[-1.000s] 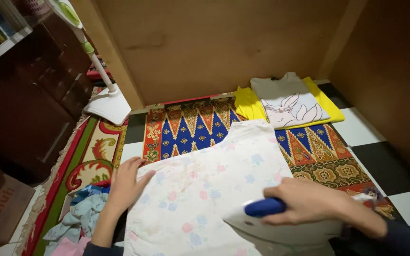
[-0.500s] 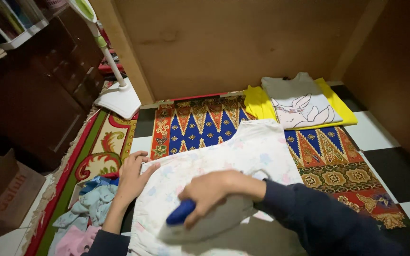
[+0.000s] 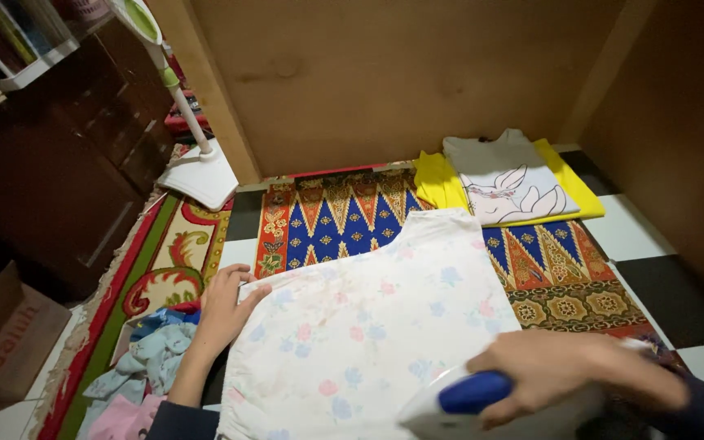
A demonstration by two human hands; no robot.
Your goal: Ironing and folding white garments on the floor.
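Observation:
A white garment with small pink and blue flowers (image 3: 376, 318) lies spread flat over a patterned cloth (image 3: 344, 216) on the floor. My left hand (image 3: 226, 305) rests flat on the garment's left edge, fingers apart. My right hand (image 3: 556, 371) grips the blue handle of a white iron (image 3: 482, 403), which sits on the garment's lower right part near the frame's bottom edge.
Folded shirts, a grey one with a rabbit drawing (image 3: 507, 179) on a yellow one (image 3: 433, 175), lie at the back right. A heap of clothes (image 3: 144, 367) is at lower left. A white fan base (image 3: 197, 175), dark wooden cabinet (image 3: 67, 171), cardboard box (image 3: 6, 334) and wooden walls surround the spot.
My right hand swept the iron leftward across the garment half a second ago, and has now drawn it back to the lower right. My left hand stayed on the left edge.

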